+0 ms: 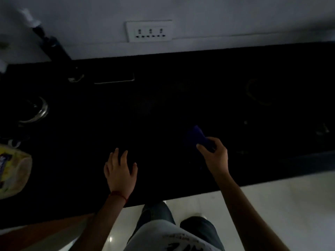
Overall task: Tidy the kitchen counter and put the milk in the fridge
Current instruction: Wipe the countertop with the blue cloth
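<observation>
Hands: left hand [120,169] lying flat, fingers spread, on counter [163,105] | right hand [213,153] gripping blue cloth [197,138] | counter edge running just behind both wrists | yellow packet [12,174] sitting far left

No words or numbers can be read here; the yellow bag [13,171] at the left edge has some dark print, but it is too blurry; the marks on the grey shirt [174,240] are too dim.
</observation>
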A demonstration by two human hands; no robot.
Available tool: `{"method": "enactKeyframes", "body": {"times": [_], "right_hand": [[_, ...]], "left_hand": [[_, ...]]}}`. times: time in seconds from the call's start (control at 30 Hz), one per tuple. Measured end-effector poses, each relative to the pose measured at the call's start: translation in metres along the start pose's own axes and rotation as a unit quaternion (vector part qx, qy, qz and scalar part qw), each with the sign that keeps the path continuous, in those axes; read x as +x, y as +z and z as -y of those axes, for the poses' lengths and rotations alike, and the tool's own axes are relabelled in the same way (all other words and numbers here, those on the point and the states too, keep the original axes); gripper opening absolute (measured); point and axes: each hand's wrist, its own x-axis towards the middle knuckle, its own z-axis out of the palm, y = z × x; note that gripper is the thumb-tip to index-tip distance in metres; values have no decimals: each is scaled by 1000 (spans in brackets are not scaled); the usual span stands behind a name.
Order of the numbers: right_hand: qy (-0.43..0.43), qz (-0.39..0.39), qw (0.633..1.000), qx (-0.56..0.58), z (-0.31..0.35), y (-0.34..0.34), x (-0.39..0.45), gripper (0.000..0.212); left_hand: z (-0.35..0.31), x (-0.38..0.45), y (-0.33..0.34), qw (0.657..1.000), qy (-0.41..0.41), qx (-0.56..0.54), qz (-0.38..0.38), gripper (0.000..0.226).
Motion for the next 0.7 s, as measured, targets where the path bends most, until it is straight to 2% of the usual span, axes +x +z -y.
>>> {"method": "enactKeyframes", "body": {"times": [0.1, 0.27, 0.37, 0.5, 0.57, 0.7], "right_hand": [[49, -66, 993, 79, -37, -49, -35, 35], [124, -203, 961, 144, -110, -129, -94, 21], [192, -276, 931, 141, -165, -170, -137, 21], [290, -330, 885, 151, -247, -217, -202, 28], [333, -348, 862, 155, -288, -240, -232, 34], [401, -386, 811, 182, -350, -280, -288, 40]], "left_hand": [[-24, -9, 3, 999, 42, -19, 18, 59], [-101, -45, 25, 978, 188, -55, 67, 66], [-165, -84, 44, 950, 287, -71, 98, 63], [-246, -158, 76, 900, 371, -74, 217, 67], [-281, -197, 103, 876, 381, -56, 291, 67], [-324, -259, 164, 850, 328, -32, 411, 29]]}}
